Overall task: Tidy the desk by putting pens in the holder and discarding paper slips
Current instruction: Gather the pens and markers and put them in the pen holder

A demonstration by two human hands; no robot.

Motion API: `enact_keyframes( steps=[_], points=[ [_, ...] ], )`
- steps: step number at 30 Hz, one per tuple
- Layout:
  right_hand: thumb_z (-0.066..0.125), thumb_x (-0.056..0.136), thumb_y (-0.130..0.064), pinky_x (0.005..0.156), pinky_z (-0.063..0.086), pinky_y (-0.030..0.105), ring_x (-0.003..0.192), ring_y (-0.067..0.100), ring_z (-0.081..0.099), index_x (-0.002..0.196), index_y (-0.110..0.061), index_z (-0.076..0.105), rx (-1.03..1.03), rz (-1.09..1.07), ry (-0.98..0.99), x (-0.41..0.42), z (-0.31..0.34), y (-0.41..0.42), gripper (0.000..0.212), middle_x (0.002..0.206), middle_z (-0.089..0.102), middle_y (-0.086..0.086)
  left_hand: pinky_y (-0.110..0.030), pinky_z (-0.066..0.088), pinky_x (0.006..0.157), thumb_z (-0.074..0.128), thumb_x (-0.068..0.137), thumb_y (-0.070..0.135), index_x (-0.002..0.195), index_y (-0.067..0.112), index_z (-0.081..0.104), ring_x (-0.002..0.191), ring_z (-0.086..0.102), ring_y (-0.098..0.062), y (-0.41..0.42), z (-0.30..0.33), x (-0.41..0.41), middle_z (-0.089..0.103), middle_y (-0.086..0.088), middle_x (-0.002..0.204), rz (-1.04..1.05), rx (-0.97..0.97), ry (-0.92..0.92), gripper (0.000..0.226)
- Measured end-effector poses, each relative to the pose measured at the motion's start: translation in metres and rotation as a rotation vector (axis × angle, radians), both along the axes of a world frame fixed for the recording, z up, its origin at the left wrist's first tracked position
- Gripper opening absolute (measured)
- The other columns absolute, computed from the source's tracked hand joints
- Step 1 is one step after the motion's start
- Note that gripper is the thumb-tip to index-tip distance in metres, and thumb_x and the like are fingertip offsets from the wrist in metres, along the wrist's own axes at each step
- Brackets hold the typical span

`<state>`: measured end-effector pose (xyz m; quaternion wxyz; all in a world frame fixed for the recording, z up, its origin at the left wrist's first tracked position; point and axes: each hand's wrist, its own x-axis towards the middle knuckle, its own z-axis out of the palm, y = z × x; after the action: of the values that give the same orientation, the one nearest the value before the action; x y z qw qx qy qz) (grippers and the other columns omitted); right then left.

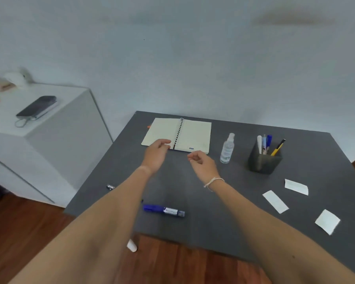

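Observation:
A blue marker (pixel 164 210) lies on the grey desk (pixel 223 201) near its front edge. Partly hidden under my left forearm is a small silver pen (pixel 110 187). Three white paper slips lie at the right: one (pixel 296 186), one (pixel 275 201), one (pixel 327 221). The dark pen holder (pixel 263 160) stands at the back right with several pens in it. My left hand (pixel 157 154) hovers over the near edge of an open notebook (pixel 193 134), fingers apart and holding nothing. My right hand (pixel 203 166) hovers just beside it, fingers loosely curled and holding nothing.
A clear spray bottle (pixel 226 149) stands between the notebook and the holder. A white cabinet (pixel 39 128) at the left carries a phone (pixel 37 107). A small white object (pixel 132 245) lies on the wooden floor below the desk's front edge.

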<state>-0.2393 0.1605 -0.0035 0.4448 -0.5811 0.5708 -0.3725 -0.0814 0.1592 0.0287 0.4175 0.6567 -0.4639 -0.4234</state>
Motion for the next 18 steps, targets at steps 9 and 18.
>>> enact_keyframes(
  steps=[9, 18],
  points=[
    [0.061, 0.083, -0.012, 0.087, 0.043, 0.024, 0.088, 0.015, 0.055, 0.102, -0.013, 0.065, 0.062, 0.221, 0.313, 0.087, -0.052, 0.047, 0.019, 0.099, 0.063, 0.002, -0.024, 0.041, 0.093, 0.047, 0.085, 0.002, 0.114, 0.012, 0.063, 0.111, 0.057, -0.021, 0.033, -0.061, 0.116, 0.063, -0.008, 0.119, -0.269, 0.143, -0.415, 0.035],
    [0.056, 0.085, -0.021, 0.1, 0.038, 0.036, 0.119, 0.028, 0.046, 0.117, -0.016, 0.056, 0.088, 0.442, 0.91, 0.093, -0.075, 0.071, 0.032, 0.124, 0.052, 0.009, -0.041, 0.04, 0.102, 0.054, 0.084, 0.018, 0.11, 0.026, 0.064, 0.117, 0.051, -0.03, 0.048, -0.1, 0.142, 0.057, -0.009, 0.12, -0.705, 0.197, -1.012, 0.029]
  ],
)
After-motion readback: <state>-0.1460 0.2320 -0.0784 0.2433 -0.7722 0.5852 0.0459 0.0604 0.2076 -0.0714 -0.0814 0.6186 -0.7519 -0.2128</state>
